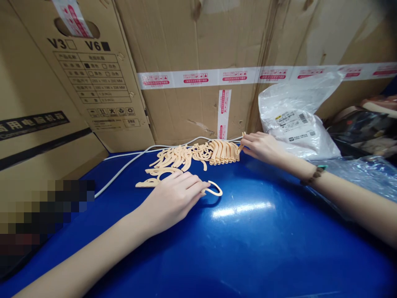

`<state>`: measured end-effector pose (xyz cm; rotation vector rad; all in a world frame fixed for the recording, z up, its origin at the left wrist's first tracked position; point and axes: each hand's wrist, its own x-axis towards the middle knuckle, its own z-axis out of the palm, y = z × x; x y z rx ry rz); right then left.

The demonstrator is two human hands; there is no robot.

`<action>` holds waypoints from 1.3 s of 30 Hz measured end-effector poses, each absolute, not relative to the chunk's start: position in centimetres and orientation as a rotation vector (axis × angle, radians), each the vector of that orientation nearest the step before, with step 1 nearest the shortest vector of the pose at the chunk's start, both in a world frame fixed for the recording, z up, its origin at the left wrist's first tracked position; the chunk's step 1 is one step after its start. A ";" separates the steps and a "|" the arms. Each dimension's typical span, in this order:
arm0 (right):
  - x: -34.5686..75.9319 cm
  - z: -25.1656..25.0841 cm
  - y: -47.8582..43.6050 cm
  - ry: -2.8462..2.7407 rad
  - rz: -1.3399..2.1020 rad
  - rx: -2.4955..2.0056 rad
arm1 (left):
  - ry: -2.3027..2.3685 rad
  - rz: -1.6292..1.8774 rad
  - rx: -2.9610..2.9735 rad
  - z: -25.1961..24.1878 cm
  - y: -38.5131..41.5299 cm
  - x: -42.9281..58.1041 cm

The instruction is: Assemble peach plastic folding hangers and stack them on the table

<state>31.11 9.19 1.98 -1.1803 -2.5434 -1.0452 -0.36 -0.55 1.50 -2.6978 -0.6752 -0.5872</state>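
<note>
The left hand point(175, 195) was held low over the glossy blue bench point(248, 252), its thumb and fingers pinching one end of a cream, curved, hook-shaped piece point(220, 191), whose bend stuck out to the right; the right hand point(262, 145) was farther back, its fingers pinching a slim cream piece point(239, 150) at the right end of a neat row of upright-looking cream curved pieces point(221, 152); left of that row lay small cream curled pieces point(201, 151), and beyond them a loose heap of longer cream curved pieces point(175, 157); flat cream pieces with open loops point(148, 183) lay just past the left hand, partly hidden by it; a white cable point(122, 174) ran along the back, in front of a large brown cardboard box point(192, 41) with white-and-red tape point(195, 79); a white plastic parcel bag point(291, 124) stood behind the right forearm, which wore a dark bracelet point(314, 175); crumpled clear plastic wrap point(366, 176) lay near it.
</note>
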 end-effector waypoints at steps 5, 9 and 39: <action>29.8 3.5 8.0 -2.495 -1.009 -1.188 | -0.729 -0.612 -2.638 1.6 -0.6 -0.5; 26.9 4.9 5.2 -2.604 -0.766 -1.044 | -1.011 -0.875 -2.407 2.0 -0.6 -0.8; 20.0 1.3 -1.4 -2.304 0.749 -0.819 | -0.956 -1.017 -2.450 1.6 -0.8 -0.7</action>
